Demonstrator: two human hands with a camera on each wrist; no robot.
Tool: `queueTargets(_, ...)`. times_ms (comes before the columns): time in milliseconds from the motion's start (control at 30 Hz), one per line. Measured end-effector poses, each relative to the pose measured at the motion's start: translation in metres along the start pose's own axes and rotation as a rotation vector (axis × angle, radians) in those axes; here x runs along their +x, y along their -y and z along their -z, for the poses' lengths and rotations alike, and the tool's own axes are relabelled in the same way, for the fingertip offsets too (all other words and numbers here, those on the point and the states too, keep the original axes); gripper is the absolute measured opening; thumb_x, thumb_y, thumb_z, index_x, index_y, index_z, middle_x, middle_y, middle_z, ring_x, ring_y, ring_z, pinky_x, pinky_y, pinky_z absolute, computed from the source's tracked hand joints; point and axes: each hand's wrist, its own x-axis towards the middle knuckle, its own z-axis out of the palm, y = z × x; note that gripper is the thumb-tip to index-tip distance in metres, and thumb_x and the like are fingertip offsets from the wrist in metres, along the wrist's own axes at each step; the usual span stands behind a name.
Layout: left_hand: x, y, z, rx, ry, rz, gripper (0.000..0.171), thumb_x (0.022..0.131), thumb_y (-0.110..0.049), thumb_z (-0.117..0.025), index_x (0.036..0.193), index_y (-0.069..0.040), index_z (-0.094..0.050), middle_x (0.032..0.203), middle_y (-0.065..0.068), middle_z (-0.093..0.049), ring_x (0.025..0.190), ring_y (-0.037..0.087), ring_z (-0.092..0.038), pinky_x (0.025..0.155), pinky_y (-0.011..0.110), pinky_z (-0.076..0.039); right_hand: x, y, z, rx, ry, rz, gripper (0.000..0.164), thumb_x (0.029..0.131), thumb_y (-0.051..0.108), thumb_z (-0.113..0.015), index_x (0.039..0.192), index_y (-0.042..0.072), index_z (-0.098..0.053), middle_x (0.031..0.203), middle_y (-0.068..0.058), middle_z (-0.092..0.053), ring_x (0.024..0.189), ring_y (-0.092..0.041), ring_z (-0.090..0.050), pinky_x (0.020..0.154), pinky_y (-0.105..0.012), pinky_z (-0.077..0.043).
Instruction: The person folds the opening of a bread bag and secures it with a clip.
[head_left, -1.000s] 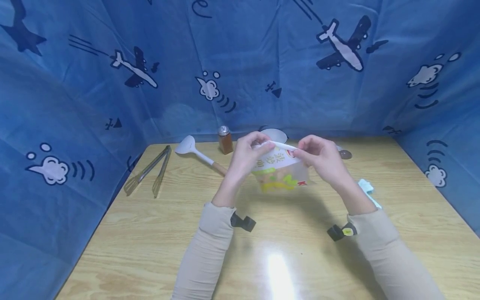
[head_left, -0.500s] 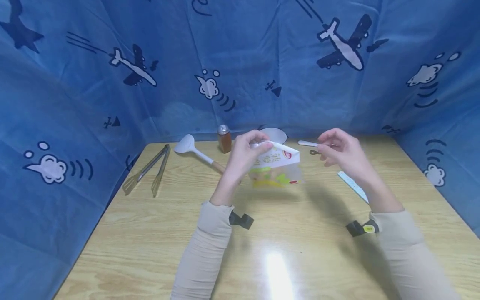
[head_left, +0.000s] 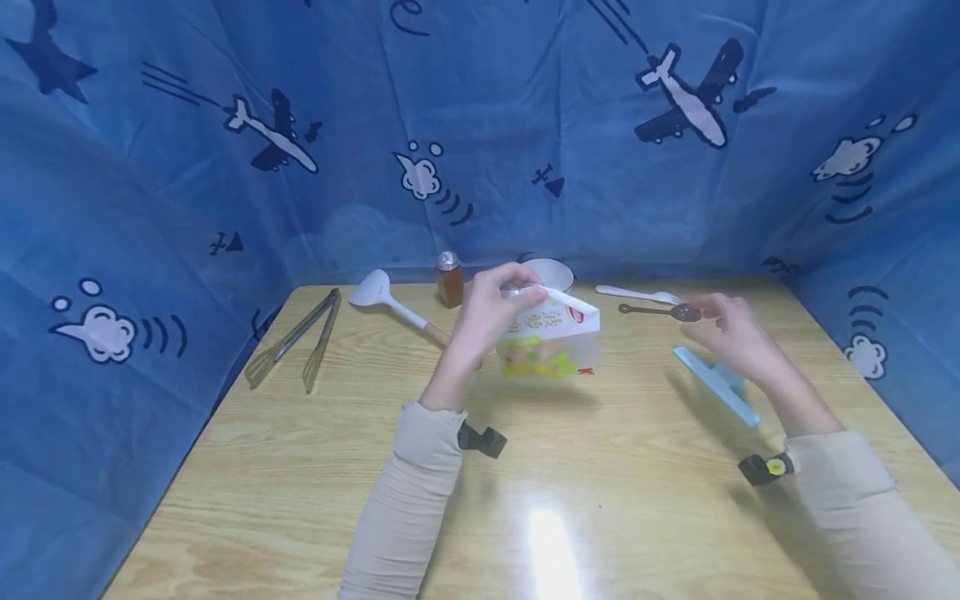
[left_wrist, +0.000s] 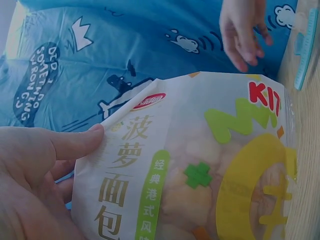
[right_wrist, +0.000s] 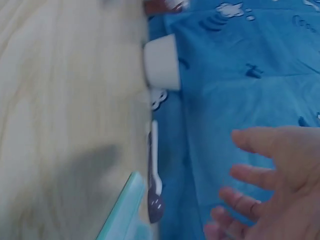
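Observation:
My left hand point(head_left: 497, 304) pinches the folded top edge of a white and clear bread bag point(head_left: 551, 337), held above the table. In the left wrist view the bread bag point(left_wrist: 195, 165) shows pale pieces inside, with green and yellow print. At the right, my right hand point(head_left: 731, 333) holds nothing; its fingers point(right_wrist: 252, 175) are spread in the right wrist view. Closest to it is a light-blue bar with a tab point(head_left: 716, 385), seen edge-on as a light-blue bar point(right_wrist: 122, 210). Whether it is a clip or a scraper I cannot tell.
Behind the right hand lie a brown spoon point(head_left: 660, 311) and a white utensil point(head_left: 637, 293). A white bowl point(head_left: 551, 273) stands at the back. Further left are a spice jar point(head_left: 450, 282), a white spatula point(head_left: 397, 308) and metal tongs point(head_left: 296, 337). Blue cloth point(head_left: 480, 167) surrounds the table.
My right hand has let go of the bag's top edge and moved right, over to the light-blue bar. My left hand keeps its hold on the bag, nearly still.

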Motion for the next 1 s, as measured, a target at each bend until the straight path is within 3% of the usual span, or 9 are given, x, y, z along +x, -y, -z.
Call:
queueTargets(67, 0.000, 0.000, -0.001, 0.001, 0.001, 0.003, 0.015, 0.094, -0.020, -0.079, 0.105, -0.011, -0.076, 0.114, 0.008, -0.079, 0.110, 0.025, -0.070, 0.100, 0.044, -0.053, 0.000, -0.008, -0.001, -0.085, 0.011, -0.038, 0.067, 0.107, 0.035, -0.057, 0.153, -0.010, -0.038, 0.149, -0.043, -0.039, 0.136, -0.063, -0.036, 0.108, -0.075, -0.034)
queueTargets(200, 0.000, 0.001, -0.003, 0.010, 0.000, 0.005, 0.014, 0.093, -0.019, -0.080, 0.105, -0.011, -0.076, 0.113, 0.008, -0.079, 0.110, 0.025, -0.070, 0.101, 0.044, -0.053, -0.004, -0.019, -0.002, -0.230, 0.074, -0.121, 0.074, 0.104, 0.036, -0.058, 0.154, -0.013, -0.035, 0.151, -0.048, -0.033, 0.140, -0.067, -0.026, 0.113, -0.078, -0.026)
queueTargets(433, 0.002, 0.001, -0.005, 0.042, 0.003, -0.015, 0.015, 0.093, -0.019, -0.081, 0.104, -0.010, -0.077, 0.113, 0.009, -0.080, 0.110, 0.025, -0.070, 0.100, 0.041, -0.051, -0.015, -0.028, -0.003, -0.384, 0.142, -0.203, 0.081, 0.099, 0.038, -0.064, 0.149, -0.018, -0.036, 0.147, -0.050, -0.032, 0.133, -0.070, -0.031, 0.106, -0.079, -0.034)
queueTargets(600, 0.003, 0.001, -0.006, 0.049, 0.003, -0.023, 0.015, 0.092, -0.019, -0.081, 0.103, -0.010, -0.077, 0.112, 0.008, -0.080, 0.108, 0.024, -0.070, 0.096, 0.037, -0.050, -0.018, -0.029, -0.002, -0.380, 0.176, -0.243, 0.082, 0.096, 0.039, -0.066, 0.151, -0.013, -0.036, 0.146, -0.047, -0.039, 0.121, -0.062, -0.048, 0.093, -0.072, -0.045)
queueTargets(700, 0.002, 0.001, -0.006, 0.047, 0.005, -0.023, 0.014, 0.092, -0.019, -0.081, 0.102, -0.010, -0.077, 0.111, 0.008, -0.080, 0.105, 0.023, -0.069, 0.091, 0.033, -0.049, -0.018, -0.031, -0.002, -0.355, 0.195, -0.232, 0.073, 0.094, 0.038, -0.069, 0.146, -0.007, -0.046, 0.140, -0.042, -0.051, 0.106, -0.051, -0.059, 0.081, -0.060, -0.049)
queueTargets(833, 0.002, 0.001, -0.006, 0.044, 0.011, -0.019, 0.013, 0.093, -0.019, -0.081, 0.102, -0.010, -0.077, 0.111, 0.008, -0.080, 0.102, 0.022, -0.068, 0.086, 0.029, -0.047, -0.017, -0.035, -0.004, -0.354, 0.206, -0.214, 0.057, 0.091, 0.032, -0.071, 0.135, -0.003, -0.059, 0.127, -0.036, -0.063, 0.093, -0.041, -0.063, 0.069, -0.047, -0.047)
queueTargets(1000, 0.002, 0.002, -0.006, 0.045, 0.011, -0.028, 0.012, 0.092, -0.018, -0.081, 0.100, -0.010, -0.077, 0.110, 0.007, -0.080, 0.101, 0.021, -0.067, 0.086, 0.028, -0.046, -0.016, -0.035, -0.007, -0.374, 0.202, -0.222, 0.046, 0.092, 0.024, -0.069, 0.129, -0.003, -0.064, 0.120, -0.032, -0.068, 0.092, -0.041, -0.064, 0.068, -0.048, -0.047)
